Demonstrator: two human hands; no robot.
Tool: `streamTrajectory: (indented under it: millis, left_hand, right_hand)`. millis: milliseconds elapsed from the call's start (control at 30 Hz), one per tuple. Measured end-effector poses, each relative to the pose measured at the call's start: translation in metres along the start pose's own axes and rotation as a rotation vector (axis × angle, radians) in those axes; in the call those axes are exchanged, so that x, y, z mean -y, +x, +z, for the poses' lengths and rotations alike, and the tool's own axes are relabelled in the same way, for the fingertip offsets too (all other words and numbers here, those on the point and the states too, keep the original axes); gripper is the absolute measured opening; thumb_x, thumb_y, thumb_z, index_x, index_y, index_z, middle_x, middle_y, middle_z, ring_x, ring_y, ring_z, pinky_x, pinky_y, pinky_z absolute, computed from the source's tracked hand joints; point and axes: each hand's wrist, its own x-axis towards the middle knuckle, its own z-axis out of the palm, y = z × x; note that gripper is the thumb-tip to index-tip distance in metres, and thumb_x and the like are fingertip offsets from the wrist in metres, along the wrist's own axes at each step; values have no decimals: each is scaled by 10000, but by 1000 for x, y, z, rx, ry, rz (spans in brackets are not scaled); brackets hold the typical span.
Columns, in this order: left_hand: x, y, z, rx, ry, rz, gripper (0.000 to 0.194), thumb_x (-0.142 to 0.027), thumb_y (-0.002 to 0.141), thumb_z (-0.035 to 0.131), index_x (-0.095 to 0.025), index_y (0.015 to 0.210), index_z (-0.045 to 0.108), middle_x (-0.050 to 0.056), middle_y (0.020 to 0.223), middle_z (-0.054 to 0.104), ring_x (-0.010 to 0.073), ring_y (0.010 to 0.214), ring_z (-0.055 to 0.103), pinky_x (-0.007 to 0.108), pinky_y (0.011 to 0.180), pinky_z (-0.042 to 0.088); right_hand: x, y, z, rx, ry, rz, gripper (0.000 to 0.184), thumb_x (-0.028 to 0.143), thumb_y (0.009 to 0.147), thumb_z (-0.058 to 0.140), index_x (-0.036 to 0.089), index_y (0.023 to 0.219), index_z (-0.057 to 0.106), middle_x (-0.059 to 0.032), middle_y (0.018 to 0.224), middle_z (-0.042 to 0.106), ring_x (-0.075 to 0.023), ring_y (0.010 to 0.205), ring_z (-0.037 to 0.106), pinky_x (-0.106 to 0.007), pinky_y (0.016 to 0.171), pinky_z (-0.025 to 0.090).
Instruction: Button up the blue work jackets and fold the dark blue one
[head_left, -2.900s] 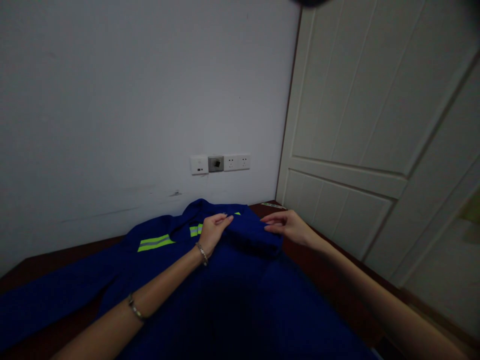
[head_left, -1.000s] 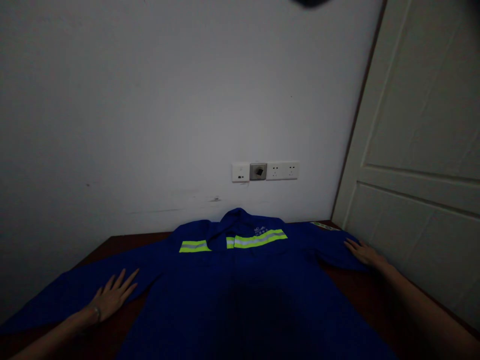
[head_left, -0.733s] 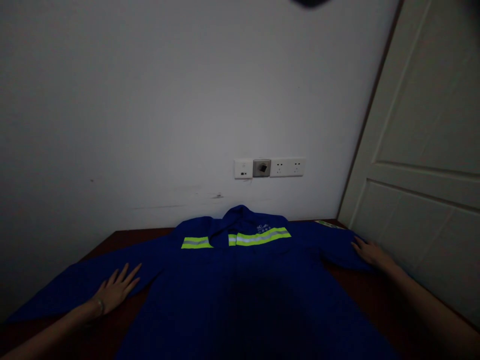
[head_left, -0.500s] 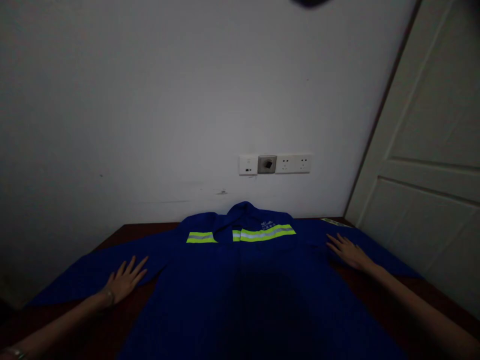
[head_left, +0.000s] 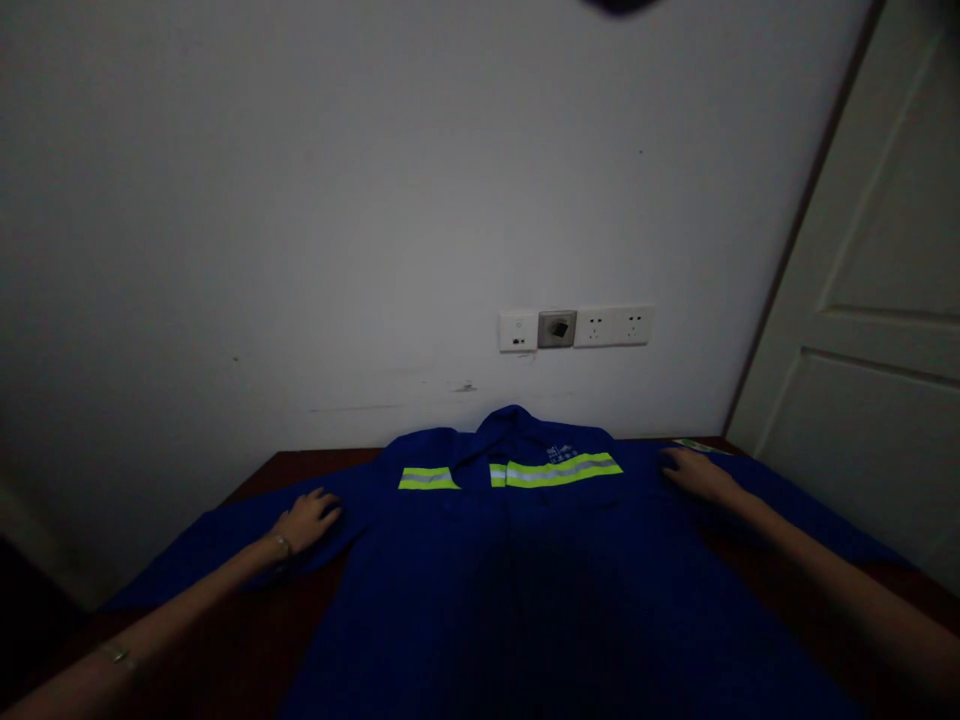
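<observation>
Blue jacket [head_left: 435,550] lies on reddish table [head_left: 300,464] by pale wall [head_left: 337,220].

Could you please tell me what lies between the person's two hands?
In the head view, the chest of the blue jacket lies between the left hand and the right hand, with yellow-green reflective strips across it.

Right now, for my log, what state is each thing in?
Blue garment: spread out, front up; fastening too dark to tell
Left hand: on one sleeve, fingers curled; grip unclear
Right hand: at the other sleeve, fingers bent; grip unclear
White sockets: nothing plugged in
Grey fitting: unclear
Wall: scuffed
Tabletop: partly covered
Door: cannot tell whether shut
</observation>
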Motion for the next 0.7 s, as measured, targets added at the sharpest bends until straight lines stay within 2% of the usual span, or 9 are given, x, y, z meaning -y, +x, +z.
streamTrajectory:
  millis: [100, 167, 267, 333, 433, 567, 633, 700]
  left_hand:
    - [-49, 27, -21, -140, -115, 257, 413, -388, 781, 398, -141, 1041, 602, 124, 1142, 558, 233, 1084, 499, 330, 967, 341]
    - [-88, 41, -26, -185, -170, 349, 378, -370, 794, 404, -146, 1035, 590, 108, 1092, 582, 217, 1034, 524, 310, 943, 357]
    - [-143, 50, -21, -85, -193, 426, 383, -401, 773, 477, -160, 1057, 566, 99, 1008, 615, 225, 928, 569, 301, 811, 425]
    - [-170, 51, -14, -32, -188, 437, 400, -440, 759, 510, -166, 1046, 563, 103, 964, 618, 237, 890, 579, 308, 762, 433]
    - [-197, 47, -2, -118, -164, 408, 433, -484, 760, 512, -164, 1051, 533, 129, 1025, 566, 246, 901, 568, 322, 747, 432]
    - [-214, 43, 9, -223, -99, 426, 437, -453, 776, 512, -189, 1121, 472, 140, 1114, 493, 255, 1008, 514, 324, 763, 430]
    - [-219, 45, 14, -225, -79, 428, 395, -414, 776, 523, -186, 1097, 489, 150, 1119, 489, 267, 1051, 483, 337, 782, 425]
    - [-222, 51, 17, -189, -97, 368, 291, -354, 793, 497, -171, 1014, 543, 160, 1082, 518, 275, 1031, 497, 361, 793, 420]
  right_hand:
    - [85, 15, -29, 21, 15, -123, 387, 262, 786, 420, 134, 1125, 557, -135, 1160, 573, -227, 1050, 537, -306, 882, 390]
    - [142, 20, -39, -6, -27, -183, 338, 246, 814, 396, 161, 1099, 556, -124, 1129, 589, -226, 1008, 560, -309, 837, 409]
    - [213, 19, -39, 35, -146, -308, 268, 235, 842, 368, 161, 986, 581, -131, 961, 641, -245, 870, 614, -330, 730, 444]
    - [246, 19, -33, 32, -162, -387, 255, 215, 856, 353, 151, 970, 572, -133, 935, 641, -242, 852, 621, -318, 707, 450]
    - [274, 23, -23, -6, -152, -369, 251, 197, 874, 337, 129, 1001, 542, -156, 977, 618, -233, 884, 614, -303, 712, 455]
    - [287, 36, -15, -37, -157, -295, 265, 235, 871, 379, 93, 1070, 481, -184, 984, 593, -247, 887, 611, -325, 712, 465]
    - [290, 42, -12, -42, -163, -272, 289, 264, 861, 410, 82, 1080, 462, -190, 970, 584, -257, 883, 609, -339, 708, 470]
    - [292, 46, -10, -63, -169, -244, 312, 272, 849, 438, 71, 1087, 442, -203, 982, 562, -265, 878, 607, -346, 698, 473]
